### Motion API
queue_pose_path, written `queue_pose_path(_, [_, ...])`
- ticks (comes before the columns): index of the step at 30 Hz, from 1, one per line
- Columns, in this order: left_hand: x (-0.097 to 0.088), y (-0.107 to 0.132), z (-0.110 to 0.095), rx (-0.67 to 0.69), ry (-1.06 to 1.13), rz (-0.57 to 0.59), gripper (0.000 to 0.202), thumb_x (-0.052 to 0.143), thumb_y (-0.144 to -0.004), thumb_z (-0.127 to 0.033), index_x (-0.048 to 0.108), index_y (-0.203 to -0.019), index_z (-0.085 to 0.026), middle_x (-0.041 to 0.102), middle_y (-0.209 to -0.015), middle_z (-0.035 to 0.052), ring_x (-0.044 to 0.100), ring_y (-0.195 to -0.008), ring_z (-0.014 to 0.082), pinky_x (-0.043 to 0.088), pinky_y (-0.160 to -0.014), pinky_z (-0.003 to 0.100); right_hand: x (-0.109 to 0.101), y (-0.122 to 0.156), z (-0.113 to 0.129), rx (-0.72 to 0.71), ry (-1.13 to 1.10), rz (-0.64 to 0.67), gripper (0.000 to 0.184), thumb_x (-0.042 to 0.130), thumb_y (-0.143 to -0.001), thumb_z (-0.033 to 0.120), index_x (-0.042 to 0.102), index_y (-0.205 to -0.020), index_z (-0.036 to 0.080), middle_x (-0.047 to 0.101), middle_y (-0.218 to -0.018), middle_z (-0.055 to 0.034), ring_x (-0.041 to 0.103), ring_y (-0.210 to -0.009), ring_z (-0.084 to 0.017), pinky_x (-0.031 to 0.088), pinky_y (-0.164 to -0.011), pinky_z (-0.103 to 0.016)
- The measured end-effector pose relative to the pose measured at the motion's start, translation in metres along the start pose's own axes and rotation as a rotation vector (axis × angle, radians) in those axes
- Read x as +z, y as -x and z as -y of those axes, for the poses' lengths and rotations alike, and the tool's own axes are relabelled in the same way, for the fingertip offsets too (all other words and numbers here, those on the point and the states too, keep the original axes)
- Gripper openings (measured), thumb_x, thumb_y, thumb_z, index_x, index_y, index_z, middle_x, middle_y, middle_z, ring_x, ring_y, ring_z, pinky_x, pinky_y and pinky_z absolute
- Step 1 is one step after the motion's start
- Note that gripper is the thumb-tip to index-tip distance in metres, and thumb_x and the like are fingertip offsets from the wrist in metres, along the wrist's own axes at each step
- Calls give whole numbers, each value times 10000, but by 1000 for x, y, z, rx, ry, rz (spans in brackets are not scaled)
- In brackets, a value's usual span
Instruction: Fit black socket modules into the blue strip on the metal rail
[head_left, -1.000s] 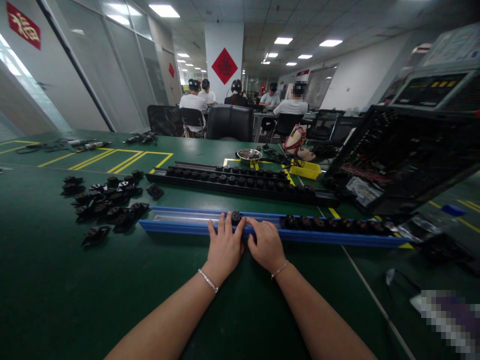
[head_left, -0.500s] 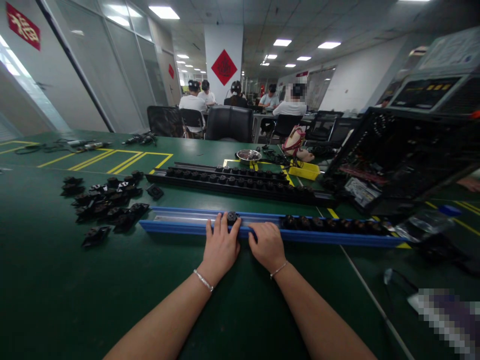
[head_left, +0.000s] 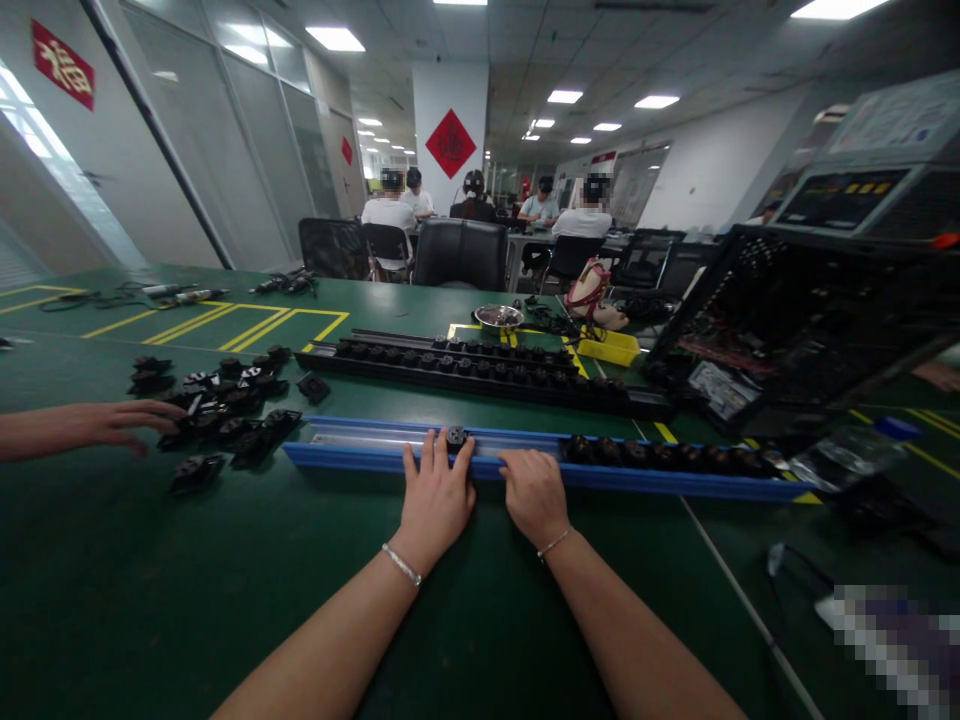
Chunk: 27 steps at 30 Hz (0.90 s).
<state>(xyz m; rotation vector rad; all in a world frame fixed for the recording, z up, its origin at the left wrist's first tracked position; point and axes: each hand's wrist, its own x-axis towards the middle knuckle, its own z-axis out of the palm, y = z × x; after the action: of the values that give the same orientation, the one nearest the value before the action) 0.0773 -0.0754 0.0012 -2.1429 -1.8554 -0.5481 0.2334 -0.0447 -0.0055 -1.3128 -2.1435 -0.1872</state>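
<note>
A long blue channel rail [head_left: 675,486] lies across the table in front of me. One black socket module [head_left: 456,437] sits in its channel, between the thumb and index finger of my left hand [head_left: 436,495]. The other fingers of that hand rest spread over the rail. To the right, my right hand [head_left: 537,492] is curled over the rail's near edge; its fingertips are partly hidden. A row of similar black modules [head_left: 660,455] fills the rail's right part. At its left end, the metallic channel floor [head_left: 360,440] shows.
Another person's hand [head_left: 142,420] reaches over a pile of black modules [head_left: 240,425] at left. Beyond the blue rail lie black rails [head_left: 465,378] with modules. A metal bowl [head_left: 499,317], a yellow tray [head_left: 609,347] and an open black computer case [head_left: 810,310] stand further off.
Another person's hand has come in from the left to the pile of modules. My left hand and the single module have slid slightly left; my right hand stays about where it was.
</note>
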Motion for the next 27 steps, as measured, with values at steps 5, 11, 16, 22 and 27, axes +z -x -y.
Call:
queue_pose_path(5, [1,0,0,5,4,-1,559,498,-812,-337,398,-1357,-264,397,-1404,166,295,-1327,330,168,-1058,595,1,0,1,8,-2,-13,176,482,-837,113,615,-917,198,654,-836,-26,526,-780,-187,308,-756,-334])
queue_pose_path(11, [3,-1,1,23,15,4,571,510,-804,-331,390,-1361,-291,389,-1415,148,297,-1328,318,166,-1066,582,2,1,0,42,17,-7,169,503,-832,112,621,-919,196,651,-824,-21,520,-789,-182,290,-760,-324])
queue_pose_path(16, [4,-3,-2,4,2,-5,563,512,-800,-326,401,-1351,-305,403,-1407,138,298,-1327,315,186,-1062,573,1,0,-1,56,30,12,173,503,-831,111,624,-922,195,652,-827,-24,519,-800,-175,277,-763,-316])
queue_pose_path(22, [3,-3,-2,-4,1,-12,559,510,-802,-324,409,-1351,-288,406,-1406,142,310,-1322,310,168,-1075,561,0,0,-1,58,16,8,180,492,-833,105,621,-923,193,652,-833,-29,521,-798,-173,278,-756,-312])
queue_pose_path(27, [2,-3,-3,-23,7,-6,563,511,-801,-332,410,-1352,-276,409,-1405,145,301,-1326,316,173,-1072,563,0,1,-1,52,10,6,173,497,-831,113,624,-920,187,651,-834,-32,518,-796,-175,280,-761,-314])
